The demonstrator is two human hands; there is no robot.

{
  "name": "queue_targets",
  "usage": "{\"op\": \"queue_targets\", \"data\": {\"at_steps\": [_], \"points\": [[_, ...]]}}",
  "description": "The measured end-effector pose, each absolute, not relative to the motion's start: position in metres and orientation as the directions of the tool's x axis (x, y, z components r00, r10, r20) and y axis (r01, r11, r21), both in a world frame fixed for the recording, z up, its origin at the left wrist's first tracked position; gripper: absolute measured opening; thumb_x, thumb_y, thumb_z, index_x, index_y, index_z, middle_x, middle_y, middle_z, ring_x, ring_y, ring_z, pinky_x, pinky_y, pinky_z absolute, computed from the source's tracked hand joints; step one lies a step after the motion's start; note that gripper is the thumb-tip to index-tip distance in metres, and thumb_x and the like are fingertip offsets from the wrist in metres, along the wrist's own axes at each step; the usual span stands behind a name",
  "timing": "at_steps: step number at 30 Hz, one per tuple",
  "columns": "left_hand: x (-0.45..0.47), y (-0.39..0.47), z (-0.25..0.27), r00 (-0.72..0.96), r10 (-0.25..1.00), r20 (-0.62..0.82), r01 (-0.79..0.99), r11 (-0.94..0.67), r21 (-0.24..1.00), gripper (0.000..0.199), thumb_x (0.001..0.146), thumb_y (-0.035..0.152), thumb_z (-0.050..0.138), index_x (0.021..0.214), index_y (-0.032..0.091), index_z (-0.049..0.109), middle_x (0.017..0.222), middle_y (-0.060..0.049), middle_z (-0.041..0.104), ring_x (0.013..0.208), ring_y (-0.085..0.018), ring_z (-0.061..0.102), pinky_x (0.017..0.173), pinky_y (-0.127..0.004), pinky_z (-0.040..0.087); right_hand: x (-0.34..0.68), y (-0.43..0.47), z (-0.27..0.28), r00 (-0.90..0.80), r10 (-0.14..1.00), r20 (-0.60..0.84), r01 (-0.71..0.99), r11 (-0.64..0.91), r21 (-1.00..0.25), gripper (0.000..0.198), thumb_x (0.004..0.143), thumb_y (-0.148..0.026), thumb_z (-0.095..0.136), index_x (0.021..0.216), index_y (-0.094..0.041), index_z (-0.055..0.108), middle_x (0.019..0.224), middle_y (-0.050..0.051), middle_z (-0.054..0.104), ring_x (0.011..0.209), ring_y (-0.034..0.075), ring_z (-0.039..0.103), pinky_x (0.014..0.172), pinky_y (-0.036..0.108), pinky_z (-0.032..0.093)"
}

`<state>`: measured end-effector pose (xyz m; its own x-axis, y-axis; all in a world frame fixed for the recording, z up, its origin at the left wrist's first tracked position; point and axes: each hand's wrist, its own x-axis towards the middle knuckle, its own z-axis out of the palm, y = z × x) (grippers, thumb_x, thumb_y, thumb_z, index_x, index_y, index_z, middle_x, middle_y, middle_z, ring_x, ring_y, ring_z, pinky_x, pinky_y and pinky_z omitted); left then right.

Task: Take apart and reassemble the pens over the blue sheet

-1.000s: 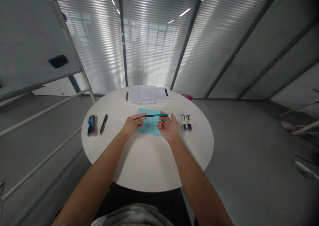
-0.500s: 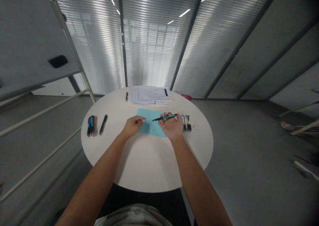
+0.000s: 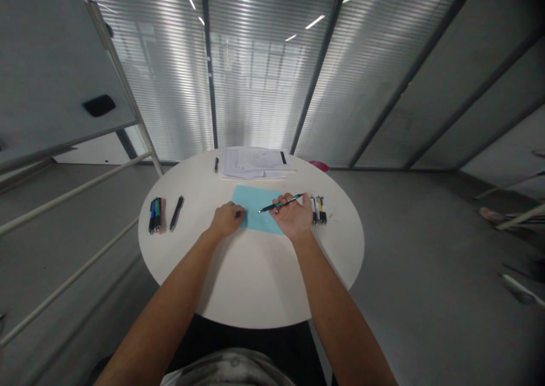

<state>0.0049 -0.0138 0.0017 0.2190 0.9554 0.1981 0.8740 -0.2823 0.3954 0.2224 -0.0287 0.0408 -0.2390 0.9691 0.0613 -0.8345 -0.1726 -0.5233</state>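
My right hand (image 3: pixel 293 218) is palm up over the right part of a light blue sheet (image 3: pixel 255 196). Across its curled fingers lies a black and green pen (image 3: pixel 279 204), its tip pointing left above the sheet. At the sheet's left edge is my left hand (image 3: pixel 225 219), back upward, fingers curled down and closed. Whether anything is inside those fingers is hidden; a dark patch shows beneath them. Both hands are apart, with the pen tip between them.
Several pens (image 3: pixel 155 215) lie at the round table's left edge, beside a single dark pen (image 3: pixel 176 213). More pens (image 3: pixel 318 210) are right of my right hand. At the back are printed papers (image 3: pixel 255 162) and another pen (image 3: pixel 216 165). A whiteboard frame (image 3: pixel 128 85) stands left.
My left fingers, stretched toward the right before, have curled downward at the sheet's edge. The pen in my right hand has tilted slightly, its tip lower.
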Motion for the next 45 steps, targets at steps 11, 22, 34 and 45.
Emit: {"op": "queue_targets", "data": {"at_steps": [11,22,34,45], "points": [[0.007,-0.015,0.003,0.218,0.961,0.169,0.89,-0.267,0.37,0.031,0.083,0.029,0.048,0.105,0.031,0.069,0.104,-0.004,0.064,0.094,-0.02,0.06,0.086,-0.031,0.044,0.228,-0.024,0.039,-0.168,0.986,0.016,-0.811,-0.129,-0.57,0.041,0.084,-0.059,0.032,0.067,-0.022,0.042,0.065,0.0,0.047,0.068,0.018,0.054,0.055,0.03,0.044],[0.006,-0.016,0.005,0.225,0.959,0.169,0.882,-0.275,0.383,0.031,0.081,0.029,0.049,0.104,0.03,0.07,0.102,-0.005,0.064,0.091,-0.021,0.059,0.083,-0.032,0.043,0.226,-0.025,0.047,0.012,0.999,0.053,-0.75,0.044,-0.659,0.033,0.078,-0.033,0.064,0.064,-0.02,0.037,0.056,-0.008,0.038,0.04,0.005,0.031,0.038,0.018,0.027],[0.006,-0.016,0.005,0.23,0.957,0.178,0.885,-0.282,0.37,0.03,0.082,0.028,0.05,0.104,0.029,0.07,0.101,-0.005,0.065,0.09,-0.02,0.06,0.082,-0.031,0.044,0.217,-0.014,0.027,0.044,0.998,-0.04,-0.312,-0.024,-0.95,0.058,0.078,-0.07,0.042,0.086,-0.016,0.063,0.043,-0.003,0.046,0.04,0.013,0.053,0.035,0.021,0.03],[0.008,-0.016,0.006,0.232,0.954,0.19,0.879,-0.289,0.379,0.031,0.081,0.027,0.05,0.105,0.03,0.07,0.101,-0.005,0.064,0.089,-0.02,0.061,0.083,-0.031,0.044,0.21,-0.013,0.003,0.048,0.996,0.071,0.278,0.055,-0.959,0.019,0.077,-0.032,0.045,0.088,-0.023,0.058,0.042,-0.008,0.051,0.031,0.009,0.04,0.035,0.019,0.027]]}}
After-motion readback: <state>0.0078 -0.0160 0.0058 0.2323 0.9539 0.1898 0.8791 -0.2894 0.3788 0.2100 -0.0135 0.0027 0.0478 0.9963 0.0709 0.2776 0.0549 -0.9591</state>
